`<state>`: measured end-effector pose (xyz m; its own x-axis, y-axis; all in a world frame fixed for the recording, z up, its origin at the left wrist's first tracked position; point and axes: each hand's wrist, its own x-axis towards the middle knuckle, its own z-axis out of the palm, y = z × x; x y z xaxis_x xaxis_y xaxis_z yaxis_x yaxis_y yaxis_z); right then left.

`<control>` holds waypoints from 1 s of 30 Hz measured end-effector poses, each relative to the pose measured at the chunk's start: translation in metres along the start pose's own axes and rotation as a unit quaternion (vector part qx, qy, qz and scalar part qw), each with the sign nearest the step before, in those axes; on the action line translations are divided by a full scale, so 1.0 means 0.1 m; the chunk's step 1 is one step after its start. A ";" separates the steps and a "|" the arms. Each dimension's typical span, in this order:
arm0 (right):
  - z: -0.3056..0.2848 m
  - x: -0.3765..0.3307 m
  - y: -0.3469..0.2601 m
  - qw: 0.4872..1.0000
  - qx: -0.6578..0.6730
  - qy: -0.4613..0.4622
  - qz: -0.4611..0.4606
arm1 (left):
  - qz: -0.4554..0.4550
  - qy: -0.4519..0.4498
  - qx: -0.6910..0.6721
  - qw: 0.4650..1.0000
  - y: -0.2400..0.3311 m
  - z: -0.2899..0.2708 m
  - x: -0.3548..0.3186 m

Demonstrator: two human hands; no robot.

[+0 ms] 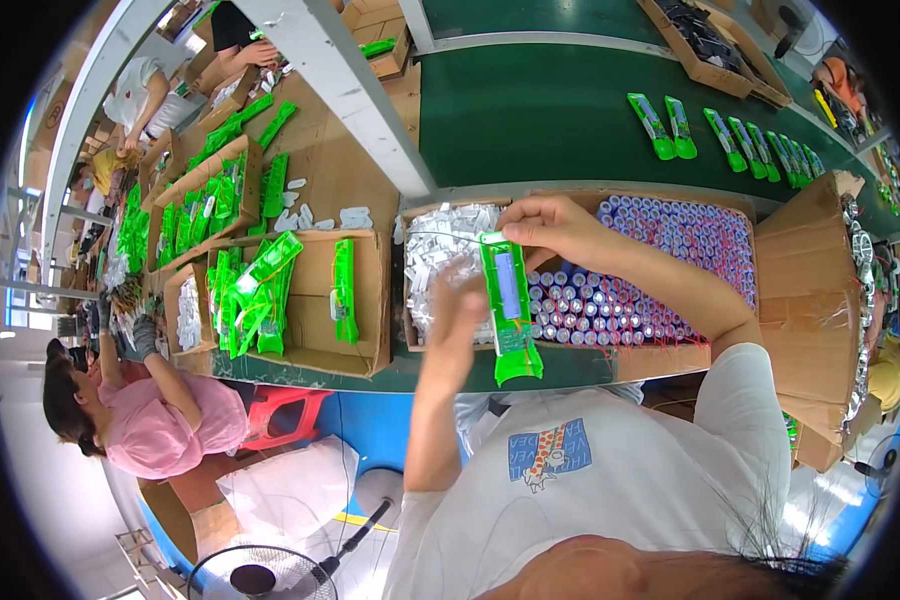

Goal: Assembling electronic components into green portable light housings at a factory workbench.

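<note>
My right hand [553, 228] pinches the upper end of a long green plastic housing [515, 358]. In the housing lies a purple cylindrical battery cell [508, 283], with thin wires at its lower end. My left hand [453, 322] is beside the housing's left edge, smeared by motion, so its fingers and any contact are unclear. Behind it, a cardboard box holds many small white plastic parts [440, 240]. Under my right forearm, another box is packed with upright purple battery cells [660, 250] with red wires.
On the left, a cardboard box [368, 345] holds several green housings [260, 300]. More green housings [660, 130] line the green conveyor belt [540, 100] beyond. A metal post [340, 90] rises at the left. A person in pink [170, 410] works nearby; a fan [260, 575] stands below.
</note>
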<state>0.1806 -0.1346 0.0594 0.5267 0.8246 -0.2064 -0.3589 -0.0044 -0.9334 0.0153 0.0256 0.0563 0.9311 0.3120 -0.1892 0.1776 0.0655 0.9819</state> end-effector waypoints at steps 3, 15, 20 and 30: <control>0.06 -0.02 0.03 0.990 -0.126 -0.016 -0.063 | -0.047 -0.147 -0.239 0.959 -0.02 0.30 -0.03; 0.06 -0.18 -0.09 0.920 -0.335 -0.033 -0.200 | -0.061 -0.182 -0.299 0.935 -0.15 0.32 -0.17; 0.08 -0.09 0.00 0.997 -0.027 -0.076 0.019 | 0.005 -0.215 -0.272 0.938 -0.20 0.27 -0.14; 0.03 -0.01 0.18 0.999 -0.015 -0.038 0.016 | -0.030 -0.131 -0.243 0.961 -0.15 0.38 -0.13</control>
<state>0.1713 -0.1343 0.0434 0.4544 0.8645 -0.2147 -0.3507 -0.0479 -0.9353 0.0128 -0.0153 0.0439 0.9832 0.0482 -0.1758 0.1240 0.5302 0.8388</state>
